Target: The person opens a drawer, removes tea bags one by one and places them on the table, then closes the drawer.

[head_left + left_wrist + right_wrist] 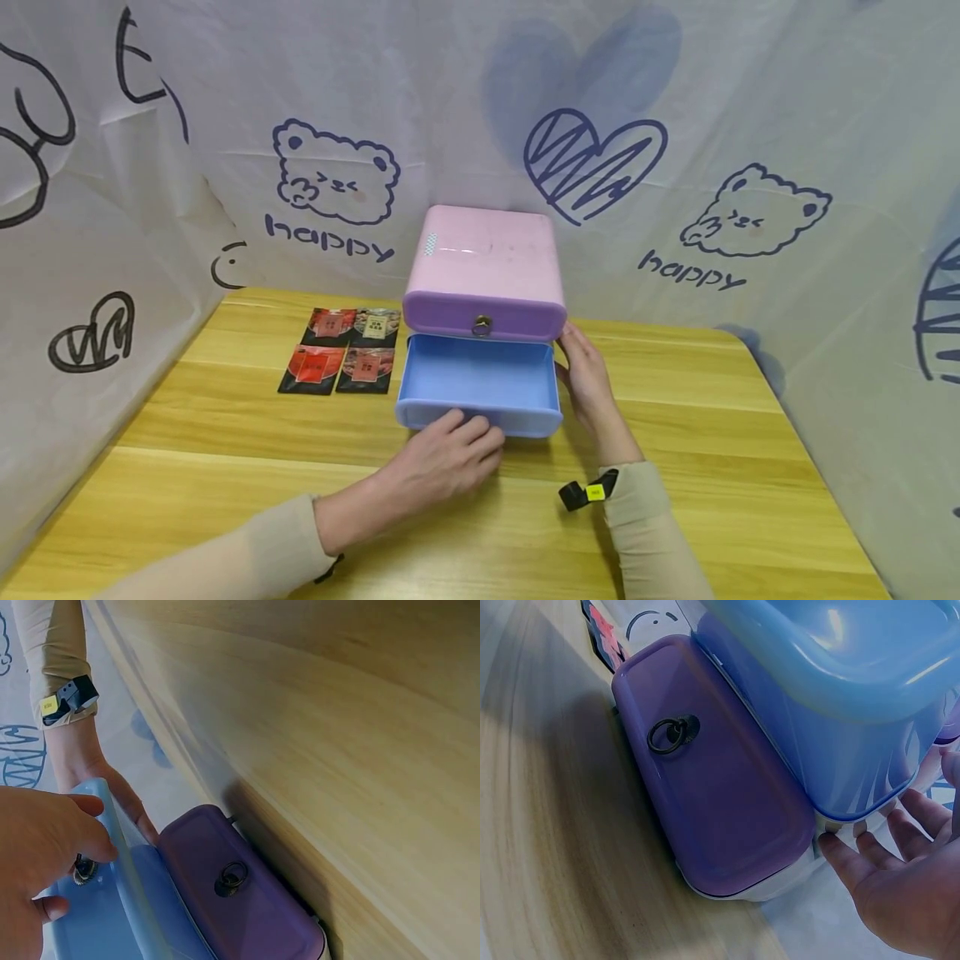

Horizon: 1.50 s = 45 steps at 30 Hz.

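A small pink chest (487, 242) of drawers stands on the table, with a purple top drawer (442, 315) that has a ring pull. Below it the blue drawer (480, 371) is pulled out and nothing lies inside. My left hand (446, 454) grips its front panel, fingers curled over the upper rim and thumb beside the ring pull (84, 870). At the chest's right side rests my right hand (588, 375), its fingers extended against the side wall. A lower purple drawer (712, 787) is closed beneath the blue one.
Several black and red packets (311, 367) lie in two rows left of the chest. Behind it hangs a white cloth (457, 100) with drawn bears and hearts. The wooden table (697, 433) extends on both sides.
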Motion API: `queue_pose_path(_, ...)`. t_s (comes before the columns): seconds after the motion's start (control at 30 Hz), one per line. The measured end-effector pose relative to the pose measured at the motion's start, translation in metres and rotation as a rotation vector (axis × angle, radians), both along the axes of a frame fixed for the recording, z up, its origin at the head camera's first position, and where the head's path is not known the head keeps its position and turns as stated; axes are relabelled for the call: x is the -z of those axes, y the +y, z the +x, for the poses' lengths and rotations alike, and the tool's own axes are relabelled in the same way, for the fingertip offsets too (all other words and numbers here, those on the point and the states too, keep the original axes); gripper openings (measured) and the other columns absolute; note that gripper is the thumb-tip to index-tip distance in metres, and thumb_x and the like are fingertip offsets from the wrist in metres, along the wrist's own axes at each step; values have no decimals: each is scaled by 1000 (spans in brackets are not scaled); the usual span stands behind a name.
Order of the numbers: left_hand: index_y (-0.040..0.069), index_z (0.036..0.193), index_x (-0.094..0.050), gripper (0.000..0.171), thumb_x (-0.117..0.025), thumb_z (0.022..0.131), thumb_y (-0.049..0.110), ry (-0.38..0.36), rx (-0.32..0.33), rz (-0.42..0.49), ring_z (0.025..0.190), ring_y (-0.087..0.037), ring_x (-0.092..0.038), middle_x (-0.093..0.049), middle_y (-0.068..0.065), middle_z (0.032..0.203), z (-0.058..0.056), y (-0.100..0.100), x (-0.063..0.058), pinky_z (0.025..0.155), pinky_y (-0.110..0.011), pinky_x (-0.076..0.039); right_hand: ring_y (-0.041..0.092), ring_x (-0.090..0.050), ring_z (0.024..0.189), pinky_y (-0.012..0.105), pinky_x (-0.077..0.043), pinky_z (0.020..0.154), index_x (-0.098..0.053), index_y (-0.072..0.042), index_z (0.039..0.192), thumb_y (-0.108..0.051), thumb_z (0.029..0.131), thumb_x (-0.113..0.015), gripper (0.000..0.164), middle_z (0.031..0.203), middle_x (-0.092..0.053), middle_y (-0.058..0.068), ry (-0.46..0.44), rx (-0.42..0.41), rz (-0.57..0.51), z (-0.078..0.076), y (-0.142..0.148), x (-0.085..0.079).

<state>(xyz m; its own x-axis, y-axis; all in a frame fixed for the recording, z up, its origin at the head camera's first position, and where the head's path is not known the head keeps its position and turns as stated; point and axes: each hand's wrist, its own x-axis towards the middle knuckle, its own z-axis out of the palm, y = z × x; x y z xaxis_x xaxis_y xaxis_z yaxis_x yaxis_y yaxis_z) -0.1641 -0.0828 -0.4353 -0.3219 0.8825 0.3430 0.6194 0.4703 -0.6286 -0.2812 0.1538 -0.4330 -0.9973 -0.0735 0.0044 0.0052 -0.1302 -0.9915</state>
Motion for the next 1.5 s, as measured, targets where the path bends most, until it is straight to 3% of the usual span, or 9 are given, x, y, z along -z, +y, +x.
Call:
queue_pose_path(0.33, 17, 101, -72, 22, -50, 100, 11, -9, 48, 129, 95, -17, -60, -63, 0, 105, -6, 0, -2, 76, -26, -52, 22, -34, 153, 47, -38, 119, -48, -10, 155, -41, 110, -49, 55, 163, -41, 6, -8, 12, -6, 0, 0, 1)
queue_pose_path(0.9, 11, 97, -70, 25, -46, 98, 1, -14, 13, 264, 89, -18, -60, -64, -5, 102, -14, -5, -6, 80, -26, -56, 24, -35, 152, 50, -38, 119, -47, -6, 155, -34, 111, -46, 52, 163, -42, 9, 8, 1, -27, -1, 0, 2)
queue_pose_path(1.17, 7, 99, -72, 23, -50, 98, 0, -75, 10, 314, 95, -20, -64, -67, -7, 107, -18, -4, -7, 87, -28, -58, 25, -34, 152, 50, -38, 119, -46, -5, 156, -34, 111, -47, 53, 163, -41, 10, 9, -1, -40, -1, 0, 2)
queue_pose_path(1.5, 5, 98, -73, 13, -73, 88, -3, -129, -1, 361, 96, -22, -64, -68, -8, 107, -22, 0, -7, 88, -27, -58, 24, -35, 152, 49, -39, 118, -47, -5, 155, -34, 111, -48, 53, 163, -41, 9, 4, 2, -50, -1, -1, 1)
